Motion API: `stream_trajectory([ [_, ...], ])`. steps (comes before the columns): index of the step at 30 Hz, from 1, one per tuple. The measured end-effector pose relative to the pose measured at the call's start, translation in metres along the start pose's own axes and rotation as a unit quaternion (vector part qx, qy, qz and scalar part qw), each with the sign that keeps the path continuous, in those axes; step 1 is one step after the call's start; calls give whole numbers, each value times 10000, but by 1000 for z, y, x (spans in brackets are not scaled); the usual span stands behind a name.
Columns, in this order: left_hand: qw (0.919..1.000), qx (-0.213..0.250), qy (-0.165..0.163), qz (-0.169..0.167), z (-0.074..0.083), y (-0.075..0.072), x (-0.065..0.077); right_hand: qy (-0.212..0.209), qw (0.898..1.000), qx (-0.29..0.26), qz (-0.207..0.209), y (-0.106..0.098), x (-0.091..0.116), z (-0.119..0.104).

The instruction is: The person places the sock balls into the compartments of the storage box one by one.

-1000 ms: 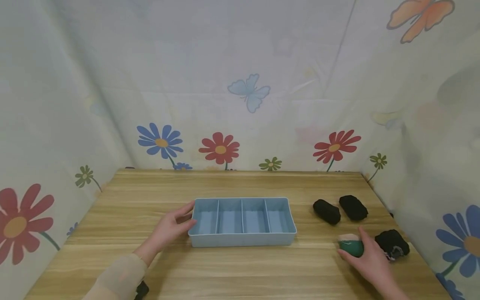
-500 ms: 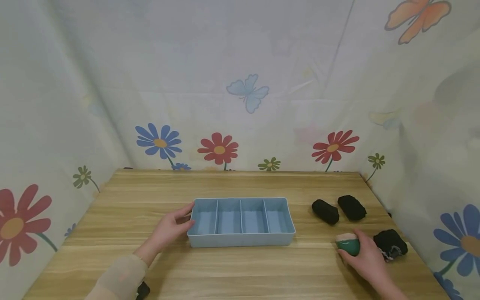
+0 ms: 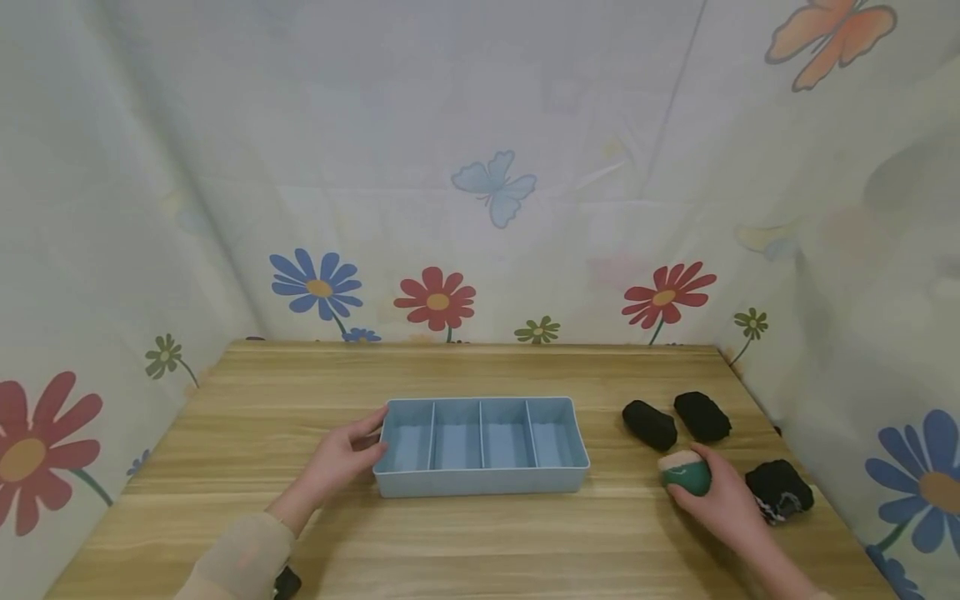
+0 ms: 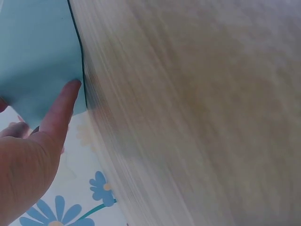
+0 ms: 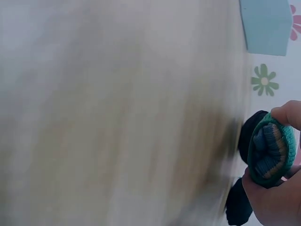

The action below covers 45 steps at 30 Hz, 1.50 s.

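Note:
In the head view a pale blue box (image 3: 480, 481) with a row of several compartments stands mid-table. My left hand (image 3: 337, 458) rests against its left end wall, the digits extended. The left wrist view has one straight finger (image 4: 63, 106) on that blue wall. My right hand (image 3: 723, 500) holds a rolled green sock (image 3: 687, 477) with a beige part, thumb and fingers round it. Its knitted green edge, with blue and tan folds inside, shows in the right wrist view. Two black rolled socks (image 3: 649, 425) (image 3: 702, 416) lie behind that hand.
Right of my right hand lies a black bundle (image 3: 780, 490) with a grey patterned part. A small dark object (image 3: 287, 582) sits partly hidden by my left sleeve. Flower-printed cloth (image 3: 480, 100) rises behind the wooden table (image 3: 480, 550) and along both sides.
My right hand has lifted the green sock and moved it slightly left and away from me, off the black bundle's side. The left hand stays at the box.

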<state>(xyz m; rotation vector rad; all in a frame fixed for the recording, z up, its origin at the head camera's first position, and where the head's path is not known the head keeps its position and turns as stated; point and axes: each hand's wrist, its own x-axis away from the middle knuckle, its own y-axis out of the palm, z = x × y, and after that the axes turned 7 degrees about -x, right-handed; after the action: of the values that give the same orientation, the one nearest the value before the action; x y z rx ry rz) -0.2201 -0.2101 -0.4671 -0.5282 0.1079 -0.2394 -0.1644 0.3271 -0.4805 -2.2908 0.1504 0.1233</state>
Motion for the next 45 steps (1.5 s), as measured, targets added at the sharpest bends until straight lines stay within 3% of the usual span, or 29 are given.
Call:
stream_trajectory([
  [8,9999,-73,-128,51,-1,1,0,-798,9963,-231,237,5,-11,-15],
  [16,9997,-135,-183,57,-2,2,-1,-1308,9895,-506,357,15,-21,-32],
  [28,9998,-133,-129,39,-3,3,-1,-1177,9900,-778,49,25,-30,-52],
  [38,10000,-63,-46,-18,-3,2,-1,-1406,9860,-891,59,28,-39,-62],
  [45,9997,-157,-173,91,-5,3,-2,-1449,9836,-1071,-68,25,-45,-71],
])
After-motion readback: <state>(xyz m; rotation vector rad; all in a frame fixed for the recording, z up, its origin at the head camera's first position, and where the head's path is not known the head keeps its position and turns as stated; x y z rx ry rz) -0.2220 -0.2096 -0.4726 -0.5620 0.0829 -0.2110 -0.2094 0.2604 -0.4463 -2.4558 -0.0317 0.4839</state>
